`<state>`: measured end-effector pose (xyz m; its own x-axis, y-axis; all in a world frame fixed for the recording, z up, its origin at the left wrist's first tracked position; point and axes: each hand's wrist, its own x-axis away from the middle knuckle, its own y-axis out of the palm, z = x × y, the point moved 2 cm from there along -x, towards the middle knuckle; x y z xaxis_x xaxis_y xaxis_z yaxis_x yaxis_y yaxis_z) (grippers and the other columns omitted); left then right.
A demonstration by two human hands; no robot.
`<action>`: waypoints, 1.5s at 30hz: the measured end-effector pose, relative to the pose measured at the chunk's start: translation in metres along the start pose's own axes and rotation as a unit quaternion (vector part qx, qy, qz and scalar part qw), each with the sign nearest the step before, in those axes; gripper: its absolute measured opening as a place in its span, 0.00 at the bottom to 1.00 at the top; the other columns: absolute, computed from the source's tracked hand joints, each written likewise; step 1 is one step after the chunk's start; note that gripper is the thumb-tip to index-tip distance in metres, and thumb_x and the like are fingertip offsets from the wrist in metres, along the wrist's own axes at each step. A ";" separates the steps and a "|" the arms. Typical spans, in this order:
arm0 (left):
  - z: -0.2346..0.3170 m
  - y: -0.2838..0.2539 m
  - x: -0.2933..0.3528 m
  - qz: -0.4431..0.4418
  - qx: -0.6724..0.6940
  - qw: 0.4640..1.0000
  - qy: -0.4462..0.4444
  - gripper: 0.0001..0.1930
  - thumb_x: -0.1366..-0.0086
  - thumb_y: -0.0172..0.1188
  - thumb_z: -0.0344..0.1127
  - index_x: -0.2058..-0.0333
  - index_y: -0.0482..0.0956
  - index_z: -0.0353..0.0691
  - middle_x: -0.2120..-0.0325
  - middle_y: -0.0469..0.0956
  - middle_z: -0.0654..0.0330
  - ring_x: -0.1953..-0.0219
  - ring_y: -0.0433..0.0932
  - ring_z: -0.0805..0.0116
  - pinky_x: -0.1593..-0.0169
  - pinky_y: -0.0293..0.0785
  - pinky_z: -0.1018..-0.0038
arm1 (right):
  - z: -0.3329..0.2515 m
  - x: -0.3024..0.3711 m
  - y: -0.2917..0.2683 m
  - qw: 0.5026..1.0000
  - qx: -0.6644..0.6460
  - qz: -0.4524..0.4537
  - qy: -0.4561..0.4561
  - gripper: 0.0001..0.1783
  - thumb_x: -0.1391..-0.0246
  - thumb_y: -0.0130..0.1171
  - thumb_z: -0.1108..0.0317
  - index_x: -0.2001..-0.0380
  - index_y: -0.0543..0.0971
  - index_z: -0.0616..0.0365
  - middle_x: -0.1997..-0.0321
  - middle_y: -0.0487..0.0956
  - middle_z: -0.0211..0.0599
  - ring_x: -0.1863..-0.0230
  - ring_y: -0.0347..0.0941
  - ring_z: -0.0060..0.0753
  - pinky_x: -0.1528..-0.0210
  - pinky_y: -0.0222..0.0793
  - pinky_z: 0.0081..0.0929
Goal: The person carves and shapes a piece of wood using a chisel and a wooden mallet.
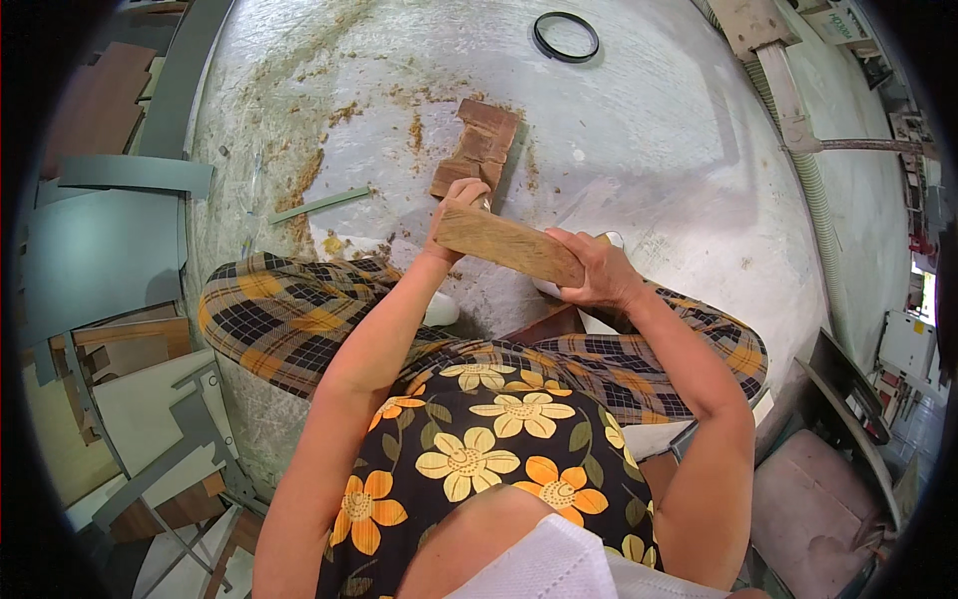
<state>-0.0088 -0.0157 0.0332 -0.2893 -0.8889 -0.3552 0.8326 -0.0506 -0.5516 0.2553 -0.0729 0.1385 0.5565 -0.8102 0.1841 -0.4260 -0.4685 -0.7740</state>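
Observation:
My right hand (604, 270) is closed round the right end of a thick, light-brown wooden block (509, 245), held over the floor in front of my lap. The other end of the block overlaps my left hand (462, 195) and covers part of its palm. The left fingers are curled together just beyond the block, with a small pale bit (487, 203) showing beside them. What they grip is mostly hidden. Right past those fingers, a reddish-brown wooden piece (481, 145) with a notched edge lies on the floor.
Brown crumbs (304, 190) and a thin green strip (321, 205) lie on the grey floor (639, 120). Farther off is a black ring (566, 37). Sheet panels (105, 245) and offcuts crowd the left; a ribbed hose (813, 210) runs along the right.

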 end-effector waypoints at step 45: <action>0.018 0.009 -0.002 0.021 0.005 1.000 -0.007 0.17 0.44 0.63 0.31 0.54 0.76 0.40 0.53 0.75 0.54 0.50 0.75 0.51 0.50 0.73 0.63 | -0.001 -0.005 -0.012 0.999 0.048 0.019 -0.002 0.51 0.68 0.71 0.61 0.34 0.64 0.40 0.67 0.73 0.41 0.64 0.74 0.47 0.61 0.76 0.40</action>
<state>0.0080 -0.0231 0.0423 -0.2474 -0.8970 -0.3663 0.8486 -0.0182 -0.5287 0.2568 -0.0631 0.1478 0.5449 -0.8248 0.1509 -0.3759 -0.4012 -0.8353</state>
